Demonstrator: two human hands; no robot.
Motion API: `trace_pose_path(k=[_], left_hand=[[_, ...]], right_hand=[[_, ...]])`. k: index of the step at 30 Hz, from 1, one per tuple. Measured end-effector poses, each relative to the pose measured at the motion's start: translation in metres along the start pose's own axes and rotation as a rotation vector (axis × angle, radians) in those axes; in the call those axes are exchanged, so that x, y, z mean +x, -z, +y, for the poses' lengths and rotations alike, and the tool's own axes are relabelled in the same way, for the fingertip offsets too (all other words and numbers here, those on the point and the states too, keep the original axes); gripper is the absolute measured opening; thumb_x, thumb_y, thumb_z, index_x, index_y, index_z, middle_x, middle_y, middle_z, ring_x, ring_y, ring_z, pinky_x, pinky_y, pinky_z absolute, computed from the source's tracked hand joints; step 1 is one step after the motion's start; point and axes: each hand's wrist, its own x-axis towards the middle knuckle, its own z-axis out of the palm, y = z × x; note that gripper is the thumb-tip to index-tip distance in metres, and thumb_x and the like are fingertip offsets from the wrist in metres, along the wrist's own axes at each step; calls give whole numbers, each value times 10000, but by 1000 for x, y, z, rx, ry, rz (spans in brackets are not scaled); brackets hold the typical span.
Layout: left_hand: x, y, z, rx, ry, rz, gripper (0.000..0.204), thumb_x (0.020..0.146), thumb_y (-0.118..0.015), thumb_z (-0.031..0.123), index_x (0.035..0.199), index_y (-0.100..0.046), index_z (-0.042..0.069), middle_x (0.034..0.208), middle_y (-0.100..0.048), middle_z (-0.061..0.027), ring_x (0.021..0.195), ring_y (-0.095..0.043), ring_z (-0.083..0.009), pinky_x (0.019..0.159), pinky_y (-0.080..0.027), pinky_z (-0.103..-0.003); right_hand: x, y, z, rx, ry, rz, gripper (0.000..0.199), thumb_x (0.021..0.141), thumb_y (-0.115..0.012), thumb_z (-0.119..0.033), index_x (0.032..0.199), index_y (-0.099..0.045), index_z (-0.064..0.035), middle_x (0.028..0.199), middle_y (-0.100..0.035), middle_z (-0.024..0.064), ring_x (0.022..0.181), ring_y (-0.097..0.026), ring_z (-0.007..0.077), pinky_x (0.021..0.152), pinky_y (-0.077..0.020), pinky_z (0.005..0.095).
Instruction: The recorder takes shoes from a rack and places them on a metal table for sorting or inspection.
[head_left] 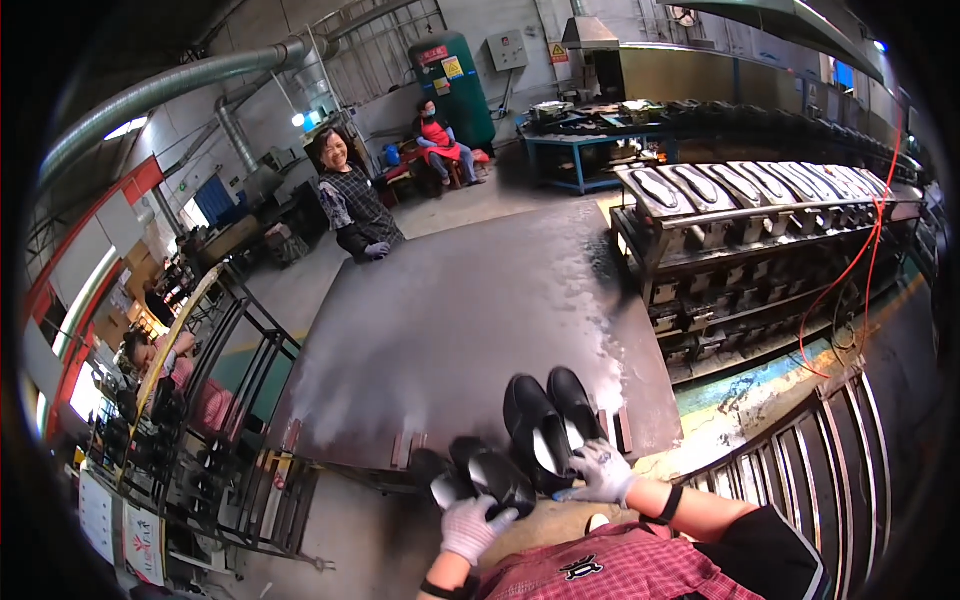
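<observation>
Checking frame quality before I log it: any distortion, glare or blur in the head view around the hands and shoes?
Head view: heavy fisheye bending and a black rim; pale sheen on the metal table; left hand, right hand and black shoes slightly soft but readable.

You are standing in a shoe factory workshop. To your right a long conveyor rack (pixel 760 215) carries rows of shoe moulds with sole shapes facing up, and black shoes (pixel 545 425) sit on the near edge of a big steel worktable (pixel 470 320). Far off, ventilation ducts (pixel 170 90) cross the ceiling above a green tank (pixel 455 85), a blue workbench (pixel 590 140), and racks of shoes (pixel 180 430) at left.
</observation>
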Motion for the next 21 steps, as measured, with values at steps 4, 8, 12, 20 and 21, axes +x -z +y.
trace_pose_path(k=[4,8,12,20,21], left_hand=[[96,-4,-30,96,1,36,477,759,-679,577,902,-682,122,865,-647,-143,886,-613,-342,830,-466,-450],[164,-63,-79,217,-13,-34,467,733,-685,580,890,-695,140,932,-629,-146,1000,-580,-310,1057,-323,-511],[196,-99,-106,250,76,-378,577,695,-672,656,979,-729,156,1061,-625,-139,1104,-546,-299,1151,-139,-578],[245,-102,-173,188,-77,-214,573,695,-697,622,974,-724,122,1198,-566,-140,1201,-450,-312,1164,-92,-592],[259,-101,-178,173,-100,-235,567,692,-702,614,965,-727,117,1210,-564,-135,1200,-450,-305,1164,-99,-593]], right_hand=[[81,-23,54,-197,90,130,512,693,-736,-558,956,-636,-131,938,-595,149,960,-565,343,939,-409,485],[136,-43,81,-143,-111,-71,525,702,-735,-541,981,-625,-110,1020,-592,164,1072,-531,353,1008,-358,492],[156,-102,120,-420,-282,-480,659,686,-728,-581,1129,-648,-100,1210,-544,226,1217,-456,392,1096,-280,515],[218,-121,124,-342,-467,-403,652,699,-756,-521,1196,-636,-116,1440,-386,244,1355,-341,394,1169,-195,505],[229,-122,126,-363,-443,-398,643,702,-755,-515,1192,-638,-117,1440,-390,238,1355,-344,384,1174,-187,500]])
